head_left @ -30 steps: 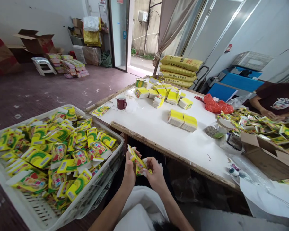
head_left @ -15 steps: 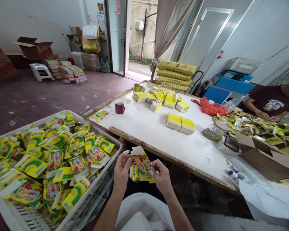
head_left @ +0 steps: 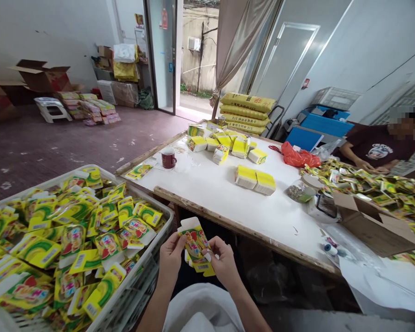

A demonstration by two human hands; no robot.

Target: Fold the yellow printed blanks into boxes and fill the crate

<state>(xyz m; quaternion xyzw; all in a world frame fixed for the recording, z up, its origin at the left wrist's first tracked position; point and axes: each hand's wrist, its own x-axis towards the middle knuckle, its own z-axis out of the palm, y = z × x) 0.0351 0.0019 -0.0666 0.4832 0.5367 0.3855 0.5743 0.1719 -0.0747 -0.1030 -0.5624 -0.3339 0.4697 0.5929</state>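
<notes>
Between my two hands, above my lap, is a small yellow packet carton [head_left: 194, 240] with watermelon pictures and its white end flap raised. My left hand [head_left: 171, 253] pinches its left edge between thumb and fingers. Its right edge is gripped by my right hand [head_left: 224, 260], whose thumb tip shows something white. Another yellow carton [head_left: 209, 270] peeks out beneath it, partly hidden; I cannot tell what it rests on. To my left stands a white plastic crate [head_left: 159, 237] heaped with similar yellow cartons [head_left: 72, 240].
The white table [head_left: 207, 198] ahead bears stacks of flat yellow cartons [head_left: 255, 179], a dark red mug [head_left: 168, 157], a red plastic bag [head_left: 297, 154], a jar [head_left: 299, 191] and an open cardboard box [head_left: 373, 223]. Another person [head_left: 373, 147] sits at the far right behind a carton pile.
My left fingers have closed on the carton's left edge, where before they were apart beside it. The carton now faces me more squarely. The view has shifted slightly.
</notes>
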